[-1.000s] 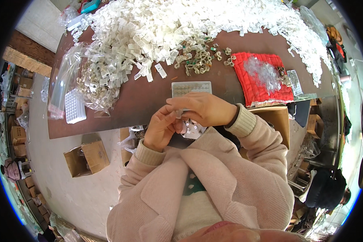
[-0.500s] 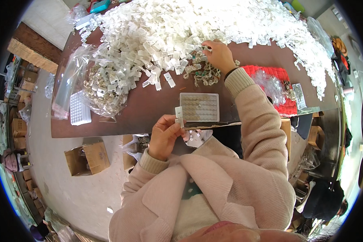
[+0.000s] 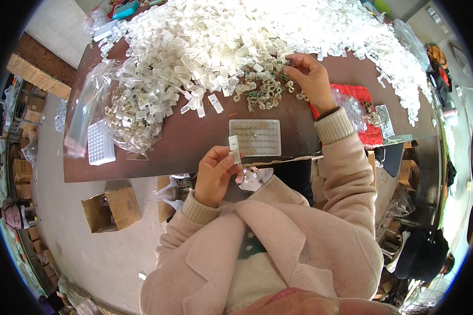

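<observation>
My left hand pinches a small white flip-lid plastic case upright between thumb and fingers, at the table's front edge. The case's lid looks opened out above its body. Farther out, my right hand is closed at the fingertips around something small and dark that I cannot make out. It hovers at the right side of a heap of small coiled, cord-like pieces, some with green bits. Between my hands lies a shallow clear tray with rows of pockets, a tiny bright piece resting in it.
A huge pile of white plastic cases covers the table's far side. At left lie a clear bag of coiled pieces and a white pocketed tray. A red cloth lies at right; an open cardboard box stands on the floor.
My right hand has drawn back from the coiled heap, moving right and slightly nearer, fingertips closed. My left hand keeps holding the white case in nearly the same place.
</observation>
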`<state>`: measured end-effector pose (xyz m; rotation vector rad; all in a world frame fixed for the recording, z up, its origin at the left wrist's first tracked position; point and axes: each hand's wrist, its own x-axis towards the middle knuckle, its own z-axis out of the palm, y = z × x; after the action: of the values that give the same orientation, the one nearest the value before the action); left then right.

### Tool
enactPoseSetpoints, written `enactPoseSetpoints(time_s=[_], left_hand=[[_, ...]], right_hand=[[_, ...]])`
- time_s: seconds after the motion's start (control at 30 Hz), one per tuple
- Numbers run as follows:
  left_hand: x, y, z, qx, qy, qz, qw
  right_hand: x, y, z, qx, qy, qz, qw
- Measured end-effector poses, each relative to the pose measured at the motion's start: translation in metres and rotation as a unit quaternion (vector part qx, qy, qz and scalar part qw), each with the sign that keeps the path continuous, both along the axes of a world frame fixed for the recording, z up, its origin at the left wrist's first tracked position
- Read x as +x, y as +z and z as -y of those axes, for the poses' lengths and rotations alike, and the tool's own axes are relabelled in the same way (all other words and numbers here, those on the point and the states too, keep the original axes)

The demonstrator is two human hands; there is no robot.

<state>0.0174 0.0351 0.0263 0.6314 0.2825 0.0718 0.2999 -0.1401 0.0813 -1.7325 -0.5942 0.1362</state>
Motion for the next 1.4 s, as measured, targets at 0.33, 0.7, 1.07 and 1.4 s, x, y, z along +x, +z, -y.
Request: enactPoseSetpoints(time_s=[0.33,0.7,1.07,1.4], left_hand=[[0.026,0.033,0.024,0.011,0.045,0.017,0.999],[0.015,0.021,0.034,-0.032,-0.012,0.001,0.999],[0.009,0.036,0.021,0.116,0.083,0.043,0.989],[0.003,0.033,0.024,0.108,0.104,0.062,0.987]], right_hand=[[-0.135,0.012,0.019,0.137,0.177,-0.194,0.955],[-0.169,-0.005,0.002,0.316,0.142,-0.306,0.887],[-0.180,0.008,0.004,-0.038,0.080,0.299,0.950],[-0.187,0.007,0.001,-0.036,0.100,0.293,0.950]])
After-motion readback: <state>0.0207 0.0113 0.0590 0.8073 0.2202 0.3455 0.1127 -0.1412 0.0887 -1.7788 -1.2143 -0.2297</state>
